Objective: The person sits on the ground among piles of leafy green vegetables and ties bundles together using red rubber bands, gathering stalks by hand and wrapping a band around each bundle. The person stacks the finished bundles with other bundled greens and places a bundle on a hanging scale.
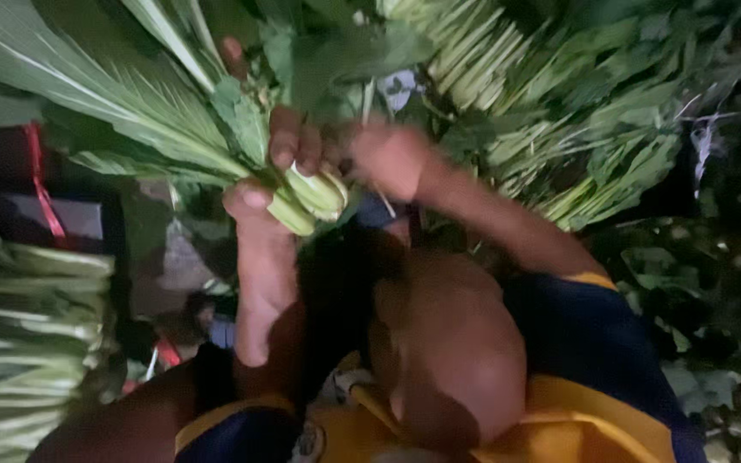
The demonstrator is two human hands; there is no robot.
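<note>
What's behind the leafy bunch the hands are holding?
Behind the leafy bunch, more green-stemmed vegetable bundles are piled. The left hand and right hand grip its stem end; whatever lies beneath the pile is covered.

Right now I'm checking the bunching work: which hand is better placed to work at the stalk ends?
Probably the right hand: it sits beside the stalk ends, seemingly free, while the left hand grips the leafy bunch.

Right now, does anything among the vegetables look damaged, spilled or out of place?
Nothing stands out. The left hand grips a bunch of leafy greens near its pale stalk ends, and the right hand is at the same bunch. More bundles of greens lie around. The picture is dim and blurred, so small damage would not show.
</note>
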